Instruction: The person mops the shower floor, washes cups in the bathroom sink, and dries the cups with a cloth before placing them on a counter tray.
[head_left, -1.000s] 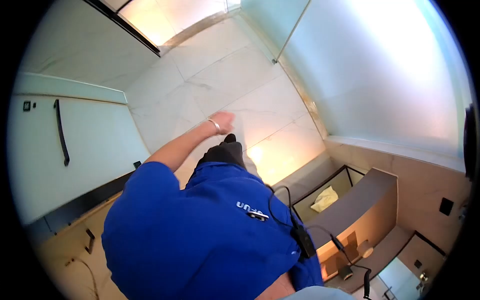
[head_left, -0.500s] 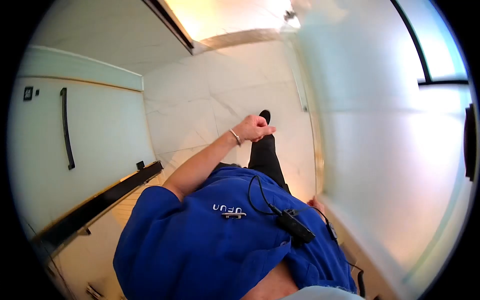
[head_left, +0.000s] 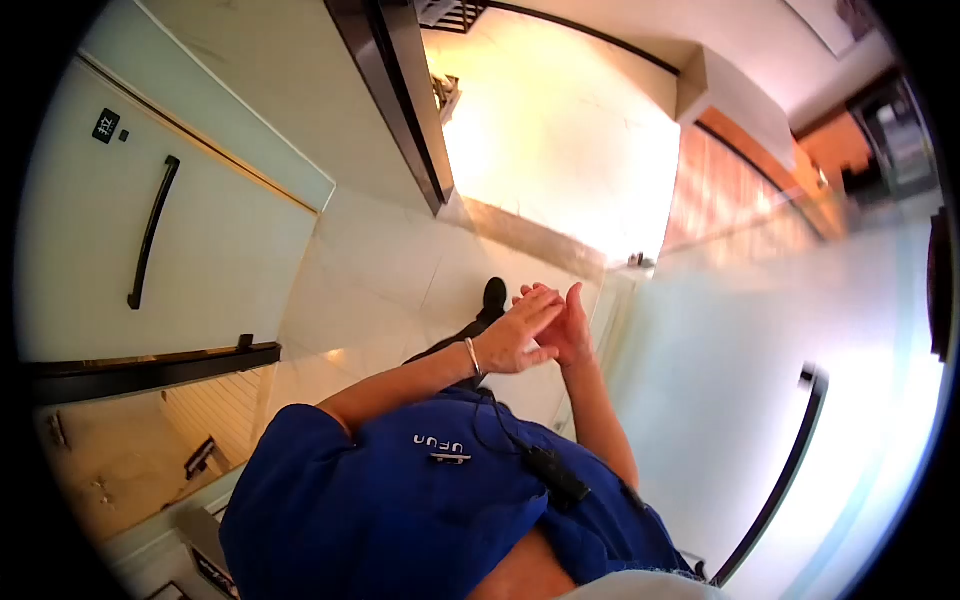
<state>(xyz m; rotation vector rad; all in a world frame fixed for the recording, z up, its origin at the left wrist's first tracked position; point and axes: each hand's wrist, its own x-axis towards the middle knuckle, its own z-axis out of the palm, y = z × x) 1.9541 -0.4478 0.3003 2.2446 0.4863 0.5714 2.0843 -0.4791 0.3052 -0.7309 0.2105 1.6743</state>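
My left hand (head_left: 515,335), with a light bracelet (head_left: 472,357) at its wrist, is held in front of my body with its fingers apart. Just beside it and partly behind it, my right hand (head_left: 572,330) is open, its thumb pointing up. The two hands overlap in view; whether they touch I cannot tell. Nothing shows in either hand. Below them are my blue shirt (head_left: 380,500) and a small black device (head_left: 553,474) with a cable on the chest. A black shoe (head_left: 495,295) shows just beyond the hands.
A pale door (head_left: 230,240) with a black handle (head_left: 153,232) is at the left. On the right stands a frosted glass door (head_left: 720,360) with a long dark handle (head_left: 780,480). Ahead, past a stone threshold (head_left: 520,230), lie a bright floor (head_left: 560,130) and a wooden-floored area (head_left: 730,190).
My right hand has come up from low at the right to beside my left hand. My left hand's fingers have spread. The view has turned toward the doorway and the glass door's handle.
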